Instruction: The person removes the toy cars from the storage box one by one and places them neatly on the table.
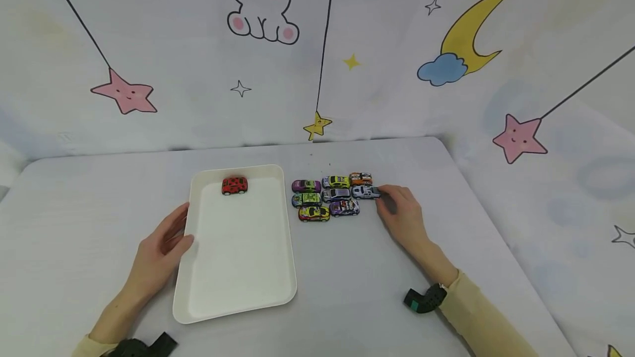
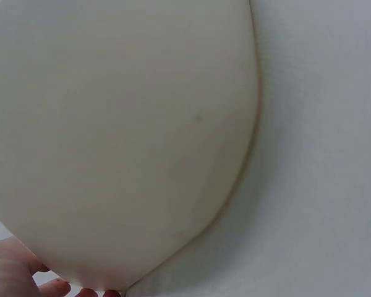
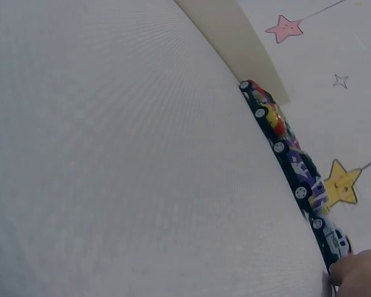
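Note:
A white rectangular tray (image 1: 243, 258) stands on the table, and one red toy car (image 1: 234, 185) sits near its far end. My left hand (image 1: 159, 252) holds the tray's left side, its thumb at the rim; in the left wrist view fingertips (image 2: 55, 288) meet the tray wall. Right of the tray, several toy cars stand close together in rough rows. My right hand (image 1: 404, 216) pinches the rear end of a white and grey toy car (image 1: 365, 192) at the group's right edge. A purple-and-white toy car (image 1: 344, 207) and an orange one (image 1: 360, 178) are beside it.
The group also has a yellow toy car (image 1: 314, 214) at the front, a green one (image 1: 306, 199) and a purple one (image 1: 306, 185) nearest the tray. Behind the pale table (image 1: 357, 280) hangs a patterned cloth (image 1: 198, 70) with stars and a moon.

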The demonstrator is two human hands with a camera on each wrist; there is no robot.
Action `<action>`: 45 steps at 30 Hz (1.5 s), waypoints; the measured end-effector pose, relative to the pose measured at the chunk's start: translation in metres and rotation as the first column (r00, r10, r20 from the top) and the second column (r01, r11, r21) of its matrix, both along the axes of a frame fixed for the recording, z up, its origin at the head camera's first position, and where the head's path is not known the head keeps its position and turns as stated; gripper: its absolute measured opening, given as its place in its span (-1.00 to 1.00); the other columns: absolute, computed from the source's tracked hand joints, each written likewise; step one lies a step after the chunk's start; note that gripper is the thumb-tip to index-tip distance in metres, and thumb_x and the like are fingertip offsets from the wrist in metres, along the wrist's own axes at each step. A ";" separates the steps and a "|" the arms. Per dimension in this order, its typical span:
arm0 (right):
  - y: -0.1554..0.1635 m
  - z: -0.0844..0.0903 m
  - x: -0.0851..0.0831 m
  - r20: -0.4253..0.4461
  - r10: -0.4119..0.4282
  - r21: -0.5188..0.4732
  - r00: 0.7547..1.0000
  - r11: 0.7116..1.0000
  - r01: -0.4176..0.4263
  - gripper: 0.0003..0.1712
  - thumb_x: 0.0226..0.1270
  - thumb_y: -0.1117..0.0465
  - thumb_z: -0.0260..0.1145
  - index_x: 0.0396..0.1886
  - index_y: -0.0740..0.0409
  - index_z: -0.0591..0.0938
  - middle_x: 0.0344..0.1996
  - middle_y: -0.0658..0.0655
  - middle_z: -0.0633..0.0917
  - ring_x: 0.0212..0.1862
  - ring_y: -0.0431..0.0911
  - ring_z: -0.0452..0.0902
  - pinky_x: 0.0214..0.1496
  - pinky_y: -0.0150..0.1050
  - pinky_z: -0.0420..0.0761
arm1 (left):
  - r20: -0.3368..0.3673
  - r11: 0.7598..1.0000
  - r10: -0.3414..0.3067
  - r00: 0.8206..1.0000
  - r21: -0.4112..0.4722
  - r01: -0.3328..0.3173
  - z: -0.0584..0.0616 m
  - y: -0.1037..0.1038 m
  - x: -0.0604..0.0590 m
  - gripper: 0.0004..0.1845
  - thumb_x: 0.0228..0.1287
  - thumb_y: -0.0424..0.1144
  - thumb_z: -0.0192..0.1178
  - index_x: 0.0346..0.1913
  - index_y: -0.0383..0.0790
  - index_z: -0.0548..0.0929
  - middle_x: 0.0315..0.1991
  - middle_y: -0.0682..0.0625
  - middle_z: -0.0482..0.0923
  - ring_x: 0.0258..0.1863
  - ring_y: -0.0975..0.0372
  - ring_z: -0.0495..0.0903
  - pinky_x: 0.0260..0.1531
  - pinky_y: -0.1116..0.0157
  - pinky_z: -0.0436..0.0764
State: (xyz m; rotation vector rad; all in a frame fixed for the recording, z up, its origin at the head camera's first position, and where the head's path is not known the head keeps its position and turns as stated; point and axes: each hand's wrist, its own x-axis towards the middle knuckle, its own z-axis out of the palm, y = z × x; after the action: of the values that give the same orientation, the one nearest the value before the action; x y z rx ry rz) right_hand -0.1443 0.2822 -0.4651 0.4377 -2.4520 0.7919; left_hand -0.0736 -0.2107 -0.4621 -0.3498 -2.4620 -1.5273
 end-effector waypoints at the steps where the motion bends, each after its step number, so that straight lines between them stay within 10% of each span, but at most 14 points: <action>1: 0.000 0.000 0.000 0.003 0.000 0.001 1.000 1.000 0.000 -0.66 0.17 0.42 0.44 -0.03 0.28 0.68 -0.08 0.22 0.71 -0.01 0.09 0.58 0.06 -0.02 0.58 | -0.006 1.000 -0.002 1.000 0.002 0.002 0.000 0.000 0.000 -0.32 0.33 -0.53 0.19 0.49 -0.20 0.32 0.39 -0.28 0.39 0.24 0.64 0.39 0.05 0.71 0.46; 14: -0.001 0.001 0.000 -0.004 0.005 0.000 1.000 1.000 -0.005 -0.65 0.19 0.41 0.42 0.00 0.29 0.67 -0.07 0.25 0.71 0.01 0.11 0.58 0.09 0.01 0.59 | -0.021 1.000 -0.007 1.000 0.016 0.007 -0.001 0.000 -0.001 -0.31 0.31 -0.55 0.19 0.49 -0.22 0.32 0.40 -0.20 0.40 0.25 0.61 0.40 0.05 0.70 0.47; 27: -0.024 0.006 0.005 -0.265 0.042 -0.112 0.963 0.991 -0.074 -0.66 0.18 0.53 0.27 -0.04 0.32 0.69 -0.08 0.24 0.72 -0.03 0.12 0.58 0.13 -0.23 0.54 | -0.020 1.000 -0.002 1.000 0.031 0.002 0.000 0.000 0.000 -0.33 0.31 -0.56 0.18 0.48 -0.25 0.33 0.40 0.02 0.42 0.24 0.59 0.43 0.04 0.69 0.49; 37: -0.096 0.009 0.016 -0.438 0.372 -0.001 0.818 0.910 -0.415 -0.71 0.24 0.48 0.17 -0.08 0.36 0.69 -0.11 0.24 0.72 -0.05 0.09 0.62 0.12 -0.21 0.63 | -0.038 0.999 -0.008 0.999 0.034 0.009 -0.003 0.000 -0.001 -0.33 0.30 -0.57 0.18 0.47 -0.27 0.34 0.39 0.01 0.43 0.24 0.58 0.44 0.04 0.69 0.49; 45: -0.149 0.009 0.020 -0.318 0.641 0.090 0.699 0.754 -0.650 -0.75 0.35 0.30 0.29 -0.03 0.31 0.65 0.02 0.18 0.68 0.11 -0.01 0.58 0.22 -0.19 0.61 | -0.039 0.999 -0.007 0.999 0.034 0.008 -0.004 0.001 -0.001 -0.32 0.30 -0.57 0.18 0.48 -0.23 0.34 0.39 -0.03 0.43 0.23 0.60 0.43 0.04 0.69 0.49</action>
State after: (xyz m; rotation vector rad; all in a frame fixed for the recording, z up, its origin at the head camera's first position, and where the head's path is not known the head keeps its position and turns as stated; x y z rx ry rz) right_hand -0.1245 0.1332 -0.4557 1.3627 -1.9462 0.9251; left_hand -0.0741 -0.2101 -0.4656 -0.3791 -2.4046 -1.5489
